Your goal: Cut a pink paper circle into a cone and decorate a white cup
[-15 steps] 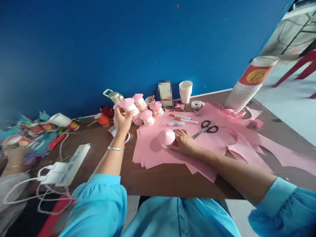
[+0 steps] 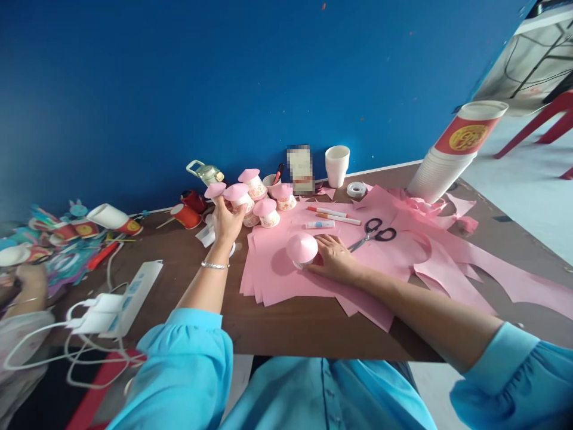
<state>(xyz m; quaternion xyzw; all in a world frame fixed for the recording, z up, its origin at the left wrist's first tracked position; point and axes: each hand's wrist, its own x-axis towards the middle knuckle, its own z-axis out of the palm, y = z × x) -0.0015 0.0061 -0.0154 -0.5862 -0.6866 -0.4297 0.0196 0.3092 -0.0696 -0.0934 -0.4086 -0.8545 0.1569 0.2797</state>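
Notably, left hand [image 2: 229, 224] spanned rear cup [image 2: 236, 192] amid other cups [image 2: 267, 214]; closure undetermined. Right hand [image 2: 336, 259] lay against front cup [image 2: 301, 248], upright on paper [image 2: 273, 276]; grip unconfirmed.

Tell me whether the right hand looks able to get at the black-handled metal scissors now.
Probably yes: the scissors lie beside the right hand on the pink paper sheets, with nothing seen lying over them, though that hand is at a pale cup with a pink cone top.
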